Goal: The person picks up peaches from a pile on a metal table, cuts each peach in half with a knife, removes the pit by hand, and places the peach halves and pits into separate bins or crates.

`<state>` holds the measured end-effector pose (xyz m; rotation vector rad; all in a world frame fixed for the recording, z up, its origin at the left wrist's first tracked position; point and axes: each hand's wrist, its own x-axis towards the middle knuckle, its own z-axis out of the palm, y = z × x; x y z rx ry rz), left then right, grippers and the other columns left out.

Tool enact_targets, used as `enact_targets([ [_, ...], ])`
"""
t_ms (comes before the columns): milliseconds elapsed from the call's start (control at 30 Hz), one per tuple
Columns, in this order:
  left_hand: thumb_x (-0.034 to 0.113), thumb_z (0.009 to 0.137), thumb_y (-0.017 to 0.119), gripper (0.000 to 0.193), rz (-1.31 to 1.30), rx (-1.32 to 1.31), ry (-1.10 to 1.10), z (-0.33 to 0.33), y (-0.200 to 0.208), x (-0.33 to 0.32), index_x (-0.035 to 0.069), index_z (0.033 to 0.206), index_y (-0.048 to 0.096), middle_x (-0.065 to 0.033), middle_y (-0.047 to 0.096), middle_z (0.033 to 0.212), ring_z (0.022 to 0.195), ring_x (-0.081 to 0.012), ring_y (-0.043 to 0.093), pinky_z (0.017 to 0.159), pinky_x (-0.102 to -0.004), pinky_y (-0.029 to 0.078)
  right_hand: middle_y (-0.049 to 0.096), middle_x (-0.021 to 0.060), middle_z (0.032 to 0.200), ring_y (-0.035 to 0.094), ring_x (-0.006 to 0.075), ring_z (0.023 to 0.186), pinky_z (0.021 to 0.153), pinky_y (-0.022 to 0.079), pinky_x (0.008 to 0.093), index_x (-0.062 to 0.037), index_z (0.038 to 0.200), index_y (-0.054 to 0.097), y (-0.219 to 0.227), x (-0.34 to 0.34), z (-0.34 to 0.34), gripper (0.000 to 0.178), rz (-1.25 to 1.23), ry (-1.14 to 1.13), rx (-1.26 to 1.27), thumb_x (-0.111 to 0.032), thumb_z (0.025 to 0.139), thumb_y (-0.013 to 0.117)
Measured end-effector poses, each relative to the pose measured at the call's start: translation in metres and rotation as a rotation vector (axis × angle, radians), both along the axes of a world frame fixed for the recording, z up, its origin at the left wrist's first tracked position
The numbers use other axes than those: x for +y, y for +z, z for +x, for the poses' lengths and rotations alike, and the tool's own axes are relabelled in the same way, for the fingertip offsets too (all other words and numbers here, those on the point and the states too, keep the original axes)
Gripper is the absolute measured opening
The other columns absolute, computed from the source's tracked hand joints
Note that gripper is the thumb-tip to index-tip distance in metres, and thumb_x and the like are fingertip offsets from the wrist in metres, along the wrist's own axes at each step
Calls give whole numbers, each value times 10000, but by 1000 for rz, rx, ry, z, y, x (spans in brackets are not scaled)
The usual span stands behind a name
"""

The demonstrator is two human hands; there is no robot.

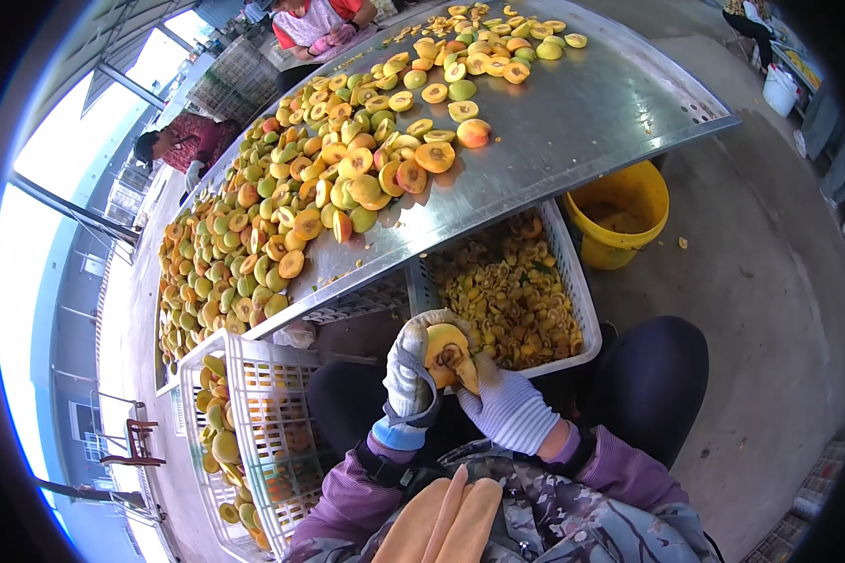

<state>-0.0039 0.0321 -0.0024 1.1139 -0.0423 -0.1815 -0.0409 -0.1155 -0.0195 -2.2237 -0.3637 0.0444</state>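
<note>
My left hand (407, 377), in a white work glove with a grey band, is closed around a halved yellow peach (444, 347). The cut face shows a brown, rough hollow in its middle. Close against the lower right of that face is my right hand (516, 411), in a white glove with thin stripes. Its fingers are bent and pressed together; whatever they grip is hidden. Just beyond both hands, a white plastic crate (587, 314) holds yellow-brown peach scraps (512, 305).
A metal table (554, 122) bears a big heap of halved peaches (282, 197). At left stands a white slatted crate (277, 403) with peach halves in it. A yellow bucket (620, 253) sits under the table's right side. Two people (314, 26) (192, 141) are beyond the table.
</note>
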Motion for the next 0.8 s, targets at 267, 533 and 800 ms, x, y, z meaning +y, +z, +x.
enact_targets([
  [267, 478, 846, 613, 604, 112, -10, -32, 8, 12, -3, -29, 1156, 508, -177, 599, 1089, 947, -256, 604, 835, -355, 505, 599, 179, 782, 600, 318, 688, 629, 481, 392, 3, 1001, 541, 10, -9, 11, 243, 693, 279, 684, -211, 890, 566],
  [533, 433, 896, 559, 507, 245, 29, -11, 3, 9, 0, -57, 1012, 613, -142, 666, 858, 732, -199, 645, 681, -301, 528, 602, 227, 893, 586, 383, 811, 746, 473, 416, 18, 994, 521, 6, -5, 3, 272, 590, 311, 459, -231, 890, 555],
  [800, 533, 894, 494, 587, -95, 142, -104, -2, 8, -11, -33, 1026, 578, -185, 646, 906, 791, -288, 651, 715, -362, 540, 529, 52, 616, 493, 125, 509, 467, 405, 269, -28, 911, 530, 4, -5, -8, 270, 925, 396, 963, -295, 910, 572],
])
